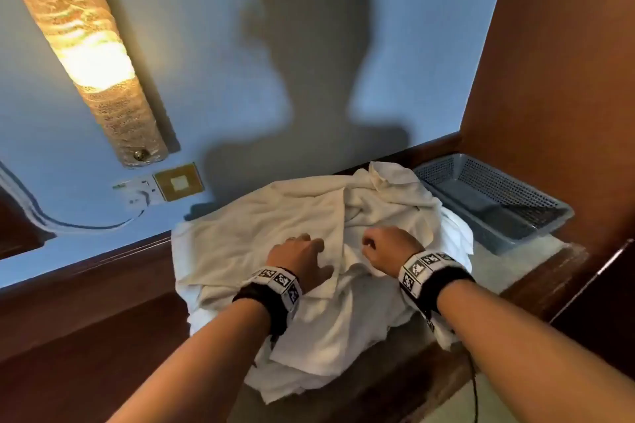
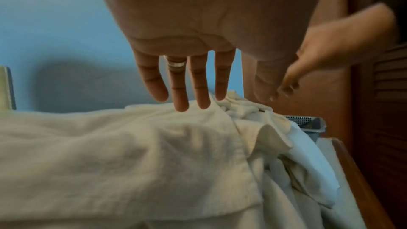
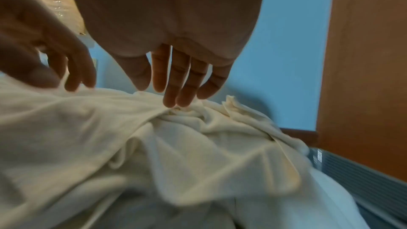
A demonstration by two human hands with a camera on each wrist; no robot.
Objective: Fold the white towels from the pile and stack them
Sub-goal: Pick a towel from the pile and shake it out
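Both forearms extend forward over the towel pile [image 1: 309,216]. The left hand [image 1: 302,261] is spread, fingers straight, fingertips [image 2: 181,105] on its top layer. The right hand [image 1: 388,251], just beside it, points relaxed fingers down at the cloth.

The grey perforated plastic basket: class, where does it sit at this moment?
In the head view the grey perforated plastic basket sits at the right on the wooden counter, just right of the pile of white towels, against the brown wooden panel.

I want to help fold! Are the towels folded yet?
Not yet. The white towels lie crumpled in a heap, full of loose wrinkles.
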